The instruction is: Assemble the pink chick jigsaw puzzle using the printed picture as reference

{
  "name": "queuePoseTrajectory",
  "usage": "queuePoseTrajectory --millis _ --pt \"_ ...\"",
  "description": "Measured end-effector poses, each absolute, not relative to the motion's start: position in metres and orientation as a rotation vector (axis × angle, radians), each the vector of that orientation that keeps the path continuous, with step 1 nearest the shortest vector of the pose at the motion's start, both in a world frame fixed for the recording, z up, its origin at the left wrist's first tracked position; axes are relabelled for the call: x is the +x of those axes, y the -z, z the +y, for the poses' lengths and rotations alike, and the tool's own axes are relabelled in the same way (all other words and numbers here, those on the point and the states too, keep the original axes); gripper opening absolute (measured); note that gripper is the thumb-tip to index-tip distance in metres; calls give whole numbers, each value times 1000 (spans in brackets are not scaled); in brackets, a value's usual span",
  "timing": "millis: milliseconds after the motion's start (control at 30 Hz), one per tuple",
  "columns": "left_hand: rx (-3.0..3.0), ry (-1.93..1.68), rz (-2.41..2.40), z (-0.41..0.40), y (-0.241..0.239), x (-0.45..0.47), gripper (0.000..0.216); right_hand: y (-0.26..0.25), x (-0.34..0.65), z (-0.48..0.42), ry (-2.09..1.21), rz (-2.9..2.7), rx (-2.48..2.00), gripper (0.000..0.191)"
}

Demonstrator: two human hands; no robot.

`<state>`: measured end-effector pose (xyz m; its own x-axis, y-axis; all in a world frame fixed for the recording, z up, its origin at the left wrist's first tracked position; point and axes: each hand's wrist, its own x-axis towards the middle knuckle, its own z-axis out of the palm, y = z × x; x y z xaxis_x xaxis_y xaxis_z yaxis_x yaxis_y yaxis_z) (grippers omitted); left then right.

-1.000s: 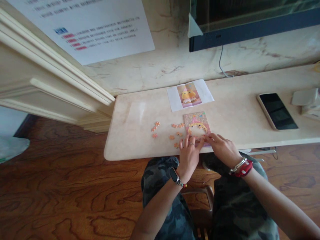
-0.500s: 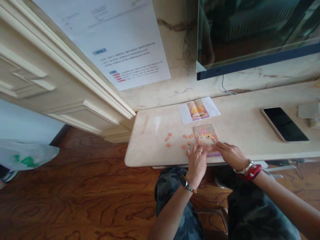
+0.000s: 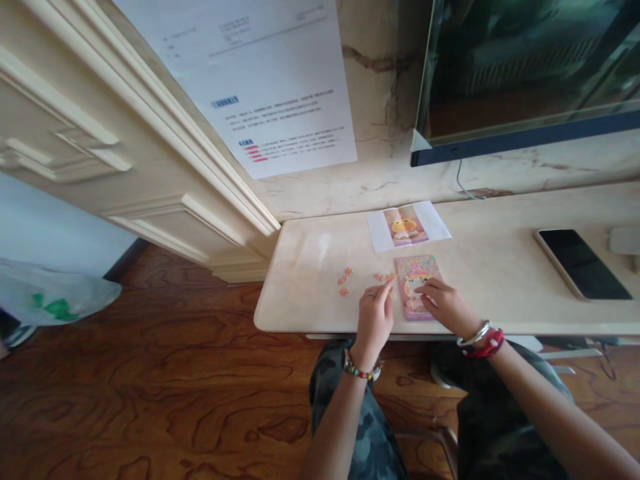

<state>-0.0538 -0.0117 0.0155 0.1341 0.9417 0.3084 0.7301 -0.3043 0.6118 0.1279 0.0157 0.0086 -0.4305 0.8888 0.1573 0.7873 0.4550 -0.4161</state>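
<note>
On the pale tabletop lies a small pink jigsaw puzzle (image 3: 417,312), partly put together, with a whitish gap in its middle. My right hand (image 3: 447,305) reaches over its right side, fingers bent and tips close together at the gap; whatever they pinch is too small to make out. Just left of the puzzle is my left hand (image 3: 376,315), thumb and fingers drawn together above some loose pieces, which it partly covers. I cannot see what is in its fingertips. More orange-pink puzzle pieces (image 3: 345,292) lie farther left. Behind the puzzle rests a creased paper with a printed picture (image 3: 406,225).
A dark-screened phone (image 3: 585,265) lies to the right on the table (image 3: 295,293). Above hangs a screen (image 3: 525,73) with a thin cable below it. A printed sheet (image 3: 295,120) is on the wall. A plastic bag (image 3: 55,293) is at the left.
My left hand has moved left off the puzzle to the loose pieces. My right hand has drawn its fingers in over the puzzle's middle. The view has shifted a little.
</note>
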Motion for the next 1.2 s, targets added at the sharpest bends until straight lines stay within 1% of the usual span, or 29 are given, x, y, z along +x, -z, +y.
queuePoseTrajectory --millis 100,300,433,533,600,700,933,1033,1200 --pt "2014 -1052 1811 -14 -13 -76 31 -15 98 16 -455 -2421 -1499 22" --pt "1990 -883 1974 -19 0 -91 23 -14 59 26 -418 -2453 -1681 18" --pt "1999 -882 1952 -20 2 -84 22 -9 59 28 -455 -2399 -1583 14" --pt "2032 -903 1903 -21 0 -75 20 -6 77 18 -489 -2232 -1499 11" --pt "2065 -914 1861 -21 -2 -68 22 -5 97 11 -487 -2094 -1471 13" --pt "2126 -909 1792 -15 -4 -54 25 -2 130 5 -432 -1947 -1497 22" --pt "2280 -771 1649 13 -10 -27 25 11 168 14 -287 -1844 -1626 26" --pt "2287 -795 1694 16 -10 -35 26 13 167 15 -305 -1844 -1607 27" --pt "2163 -915 1936 12 2 -70 21 10 159 15 -353 -1912 -1556 29"
